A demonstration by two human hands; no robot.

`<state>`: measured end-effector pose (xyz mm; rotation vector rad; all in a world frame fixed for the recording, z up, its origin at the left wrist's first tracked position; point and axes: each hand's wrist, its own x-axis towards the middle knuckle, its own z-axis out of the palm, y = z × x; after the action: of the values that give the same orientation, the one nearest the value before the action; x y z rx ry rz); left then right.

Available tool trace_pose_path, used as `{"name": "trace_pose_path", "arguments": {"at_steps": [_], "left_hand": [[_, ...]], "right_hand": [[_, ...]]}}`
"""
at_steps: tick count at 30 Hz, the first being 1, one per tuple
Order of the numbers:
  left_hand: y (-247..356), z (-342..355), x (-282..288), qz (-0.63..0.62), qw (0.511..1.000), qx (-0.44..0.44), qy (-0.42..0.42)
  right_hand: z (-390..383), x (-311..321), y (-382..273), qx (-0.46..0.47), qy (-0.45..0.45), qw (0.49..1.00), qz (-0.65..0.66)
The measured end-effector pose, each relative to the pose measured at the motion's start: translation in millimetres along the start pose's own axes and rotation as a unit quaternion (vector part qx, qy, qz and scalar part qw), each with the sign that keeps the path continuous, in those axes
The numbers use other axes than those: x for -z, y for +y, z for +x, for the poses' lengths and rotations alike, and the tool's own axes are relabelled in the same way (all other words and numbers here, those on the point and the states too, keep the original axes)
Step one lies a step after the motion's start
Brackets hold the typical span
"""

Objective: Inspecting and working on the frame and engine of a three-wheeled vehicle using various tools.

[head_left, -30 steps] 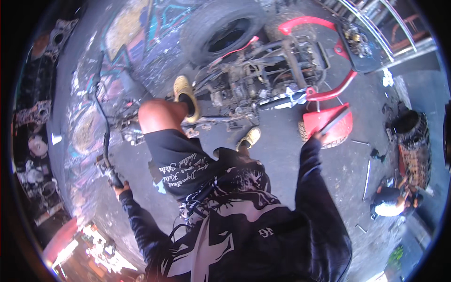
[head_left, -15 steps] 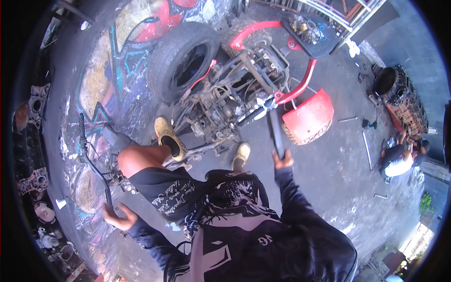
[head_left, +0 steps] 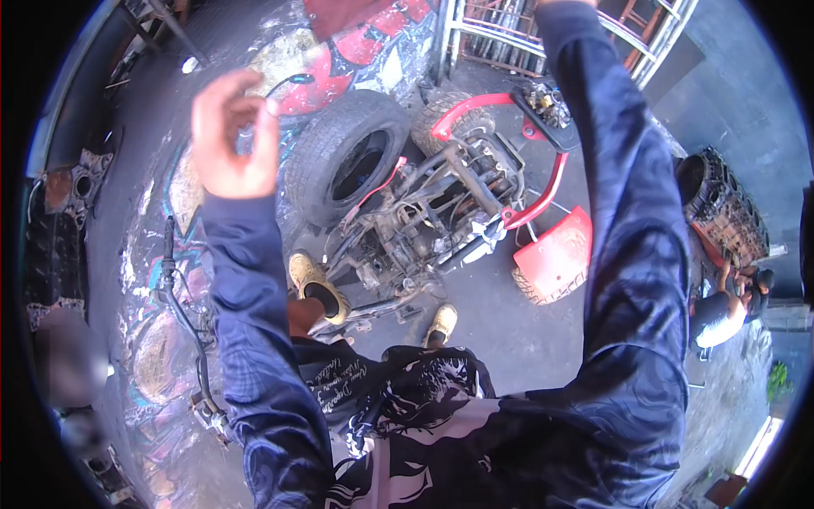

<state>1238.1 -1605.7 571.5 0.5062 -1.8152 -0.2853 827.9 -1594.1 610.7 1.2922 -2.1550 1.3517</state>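
Observation:
My left hand [head_left: 236, 136] is raised over the painted wall, fingers loosely curved and apart, holding nothing I can see. My right hand [head_left: 566, 3] is cut off by the top edge, so its fingers and anything in them are hidden. Below lies a greasy vehicle frame [head_left: 441, 220] with a red tubular bar [head_left: 553, 185], a red fender [head_left: 554, 253] on a knobby wheel and a loose tire [head_left: 301, 165]. At my left stands a bent black handlebar [head_left: 182, 314]. Both my feet, in yellow clogs [head_left: 438, 324], are beside the frame.
A metal rack [head_left: 496, 36] stands at the back. An engine block [head_left: 721, 208] sits at the right, where a crouching person [head_left: 716, 314] works. Metal engine parts [head_left: 80, 182] line the left rim, and a graffiti wall [head_left: 365, 47] runs behind the tire.
My left hand has let go of the handlebar and risen high. My right arm has swung up; the dark bar it held is out of view.

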Motion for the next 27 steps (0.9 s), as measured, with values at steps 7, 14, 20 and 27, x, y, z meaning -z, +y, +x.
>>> {"name": "trace_pose_path", "arguments": {"at_steps": [7, 14, 20, 27], "left_hand": [[-41, -87, -8, 0.022, 0.97, 0.078, -0.231], [-64, -143, -50, -0.032, 0.91, 0.146, -0.386], [-70, -178, -46, 0.023, 0.817, 0.149, -0.557], [-57, -211, -74, 0.062, 0.716, 0.155, -0.677]], "right_hand": [[-212, -68, 149, 0.146, -0.402, 0.864, -0.265], [-312, -67, 262, 0.121, -0.49, 0.821, -0.267], [-340, -86, 274, 0.028, -0.414, 0.889, -0.194], [-350, -106, 275, -0.058, -0.335, 0.89, -0.304]]}}
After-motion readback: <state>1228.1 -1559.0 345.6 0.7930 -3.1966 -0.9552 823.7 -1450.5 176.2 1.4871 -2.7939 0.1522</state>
